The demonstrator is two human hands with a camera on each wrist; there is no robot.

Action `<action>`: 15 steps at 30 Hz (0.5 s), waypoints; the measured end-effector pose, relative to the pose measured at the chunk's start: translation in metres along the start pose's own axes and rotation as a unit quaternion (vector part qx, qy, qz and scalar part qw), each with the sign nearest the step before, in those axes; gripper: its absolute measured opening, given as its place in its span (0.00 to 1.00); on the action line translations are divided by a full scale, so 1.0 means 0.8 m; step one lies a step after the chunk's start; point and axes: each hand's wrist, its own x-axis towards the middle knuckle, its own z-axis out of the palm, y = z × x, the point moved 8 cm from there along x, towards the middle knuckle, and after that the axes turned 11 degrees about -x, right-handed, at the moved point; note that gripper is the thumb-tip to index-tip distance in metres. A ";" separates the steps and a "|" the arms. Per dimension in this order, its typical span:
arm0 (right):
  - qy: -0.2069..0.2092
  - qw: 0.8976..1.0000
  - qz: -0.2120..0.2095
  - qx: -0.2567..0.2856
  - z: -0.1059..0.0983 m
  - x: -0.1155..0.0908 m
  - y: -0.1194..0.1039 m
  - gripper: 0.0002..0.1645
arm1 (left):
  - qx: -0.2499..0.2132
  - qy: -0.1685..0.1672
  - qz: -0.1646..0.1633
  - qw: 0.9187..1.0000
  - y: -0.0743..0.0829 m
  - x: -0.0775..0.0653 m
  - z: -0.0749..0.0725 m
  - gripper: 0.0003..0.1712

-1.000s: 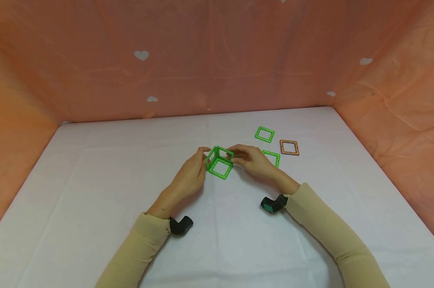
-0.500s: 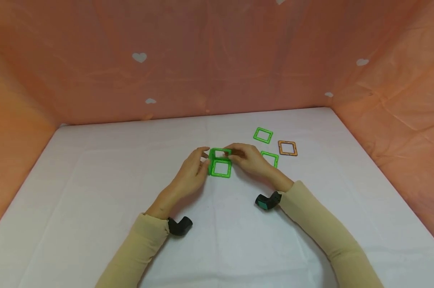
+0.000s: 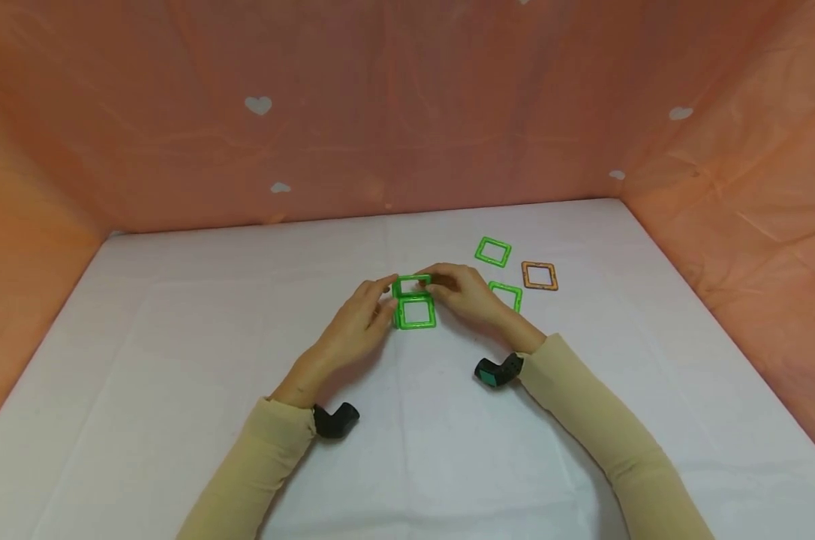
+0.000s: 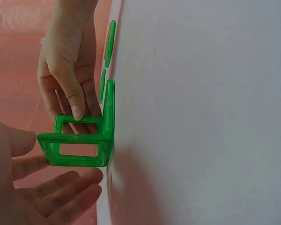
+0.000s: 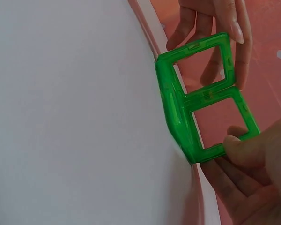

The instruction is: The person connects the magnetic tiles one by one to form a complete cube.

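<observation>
Three green square magnetic tiles, open frames, stand joined at a corner in the middle of the table. One base tile lies flat; a left tile and a back tile rise from its edges. My left hand pinches the left tile between thumb and index finger, its other fingers spread below in the left wrist view. With its thumb in front and fingers behind, my right hand grips the outer side of the back tile.
Right of the hands lie a loose green tile, an orange tile and another green tile, partly hidden by the right hand. A white cloth covers the table; an orange curtain surrounds its back and sides.
The joined tiles have turned so the base edge faces me squarely, and the back tile now looks flatter. Both hands keep beside them; the right has shifted slightly left. Loose tiles stay put.
</observation>
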 end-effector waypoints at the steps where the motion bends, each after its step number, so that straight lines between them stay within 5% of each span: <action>1: -0.001 1.000 0.001 0.000 0.000 0.000 0.001 0.16 | 0.003 -0.001 -0.001 1.000 0.000 -0.001 0.000 0.27; 15: 0.014 0.999 0.028 -0.021 -0.020 -0.017 0.014 0.18 | 0.006 -0.009 0.003 1.000 -0.002 0.001 0.004 0.27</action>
